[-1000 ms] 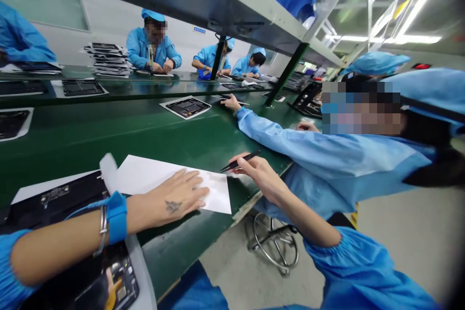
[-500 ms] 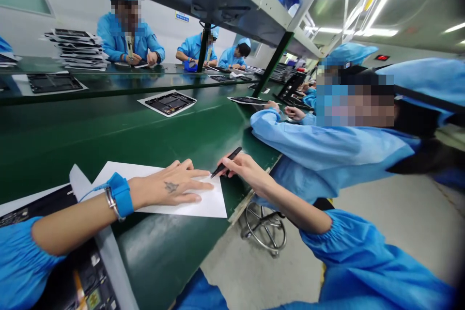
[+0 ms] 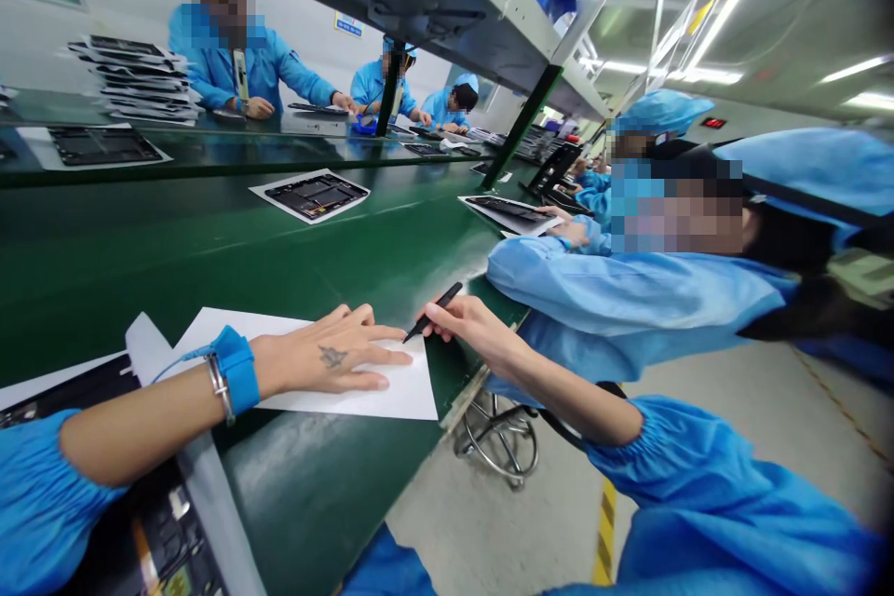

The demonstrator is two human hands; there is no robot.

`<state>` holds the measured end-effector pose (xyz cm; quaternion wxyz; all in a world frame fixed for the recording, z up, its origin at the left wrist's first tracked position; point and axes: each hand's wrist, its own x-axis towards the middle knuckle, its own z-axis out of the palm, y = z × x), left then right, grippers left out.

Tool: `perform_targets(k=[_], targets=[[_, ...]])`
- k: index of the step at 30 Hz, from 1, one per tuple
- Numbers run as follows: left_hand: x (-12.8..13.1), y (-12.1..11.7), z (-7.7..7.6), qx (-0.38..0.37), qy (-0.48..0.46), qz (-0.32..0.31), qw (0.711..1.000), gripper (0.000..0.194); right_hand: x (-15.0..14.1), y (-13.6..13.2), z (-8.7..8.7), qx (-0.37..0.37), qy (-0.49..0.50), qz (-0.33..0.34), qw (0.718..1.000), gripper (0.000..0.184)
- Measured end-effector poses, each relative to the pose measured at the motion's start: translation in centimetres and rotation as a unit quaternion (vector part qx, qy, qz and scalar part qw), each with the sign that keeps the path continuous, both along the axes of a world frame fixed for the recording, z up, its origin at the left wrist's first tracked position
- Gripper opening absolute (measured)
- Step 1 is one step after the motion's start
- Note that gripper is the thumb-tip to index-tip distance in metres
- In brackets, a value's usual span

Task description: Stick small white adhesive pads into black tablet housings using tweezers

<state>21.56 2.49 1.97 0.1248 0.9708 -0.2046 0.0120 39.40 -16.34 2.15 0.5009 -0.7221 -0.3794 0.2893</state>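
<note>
While, in the head view, the left hand (image 3: 335, 356) lies flat on a white sheet (image 3: 409, 396) on the green table (image 3: 307, 494), fingers spread and released, the right hand (image 3: 469, 324) has its fingers pinching black tweezers (image 3: 441, 305) that point down at the sheet. Beyond the sheet lies a black frame (image 3: 314, 196).
</note>
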Motion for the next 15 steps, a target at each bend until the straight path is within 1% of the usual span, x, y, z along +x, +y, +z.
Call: perform_targets(k=[4,7,9,10,11,12,13,14,15], targets=[[0.3,0.3,-0.6,0.020,-0.020,-0.004,1.000,0.039,-0.9,-0.6,0.1,0.056,0.060,-0.049,0.995,0.051],[0.5,-0.7,-0.9,0.046,-0.059,0.002,0.997,0.037,-2.2,-0.8,1.2,0.134,0.111,-0.091,0.981,0.048],[0.7,-1.8,-0.5,0.068,-0.088,0.021,0.994,0.037,-3.2,-0.5,2.3,0.193,0.114,-0.109,0.969,0.047],[0.7,-2.1,0.0,0.084,-0.084,0.019,0.993,0.041,-3.6,-0.2,2.8,0.209,0.110,-0.111,0.965,0.047],[0.5,-2.2,0.7,0.097,-0.091,0.036,0.990,0.049,-4.0,0.1,3.2,0.219,0.104,-0.109,0.964,0.046],[0.1,-1.9,1.6,0.104,-0.105,0.061,0.987,0.053,-4.2,0.4,3.6,0.220,0.096,-0.101,0.965,0.045],[-0.8,-1.2,2.6,0.111,-0.115,0.090,0.983,0.055,-4.2,0.7,3.8,0.221,0.084,-0.088,0.968,0.042],[-2.2,-0.4,3.6,0.116,-0.126,0.132,0.976,0.054,-4.1,1.0,3.8,0.222,0.072,-0.076,0.969,0.038],[-4.1,0.5,4.5,0.117,-0.132,0.179,0.968,0.049,-3.9,1.3,3.8,0.226,0.056,-0.065,0.970,0.034]])
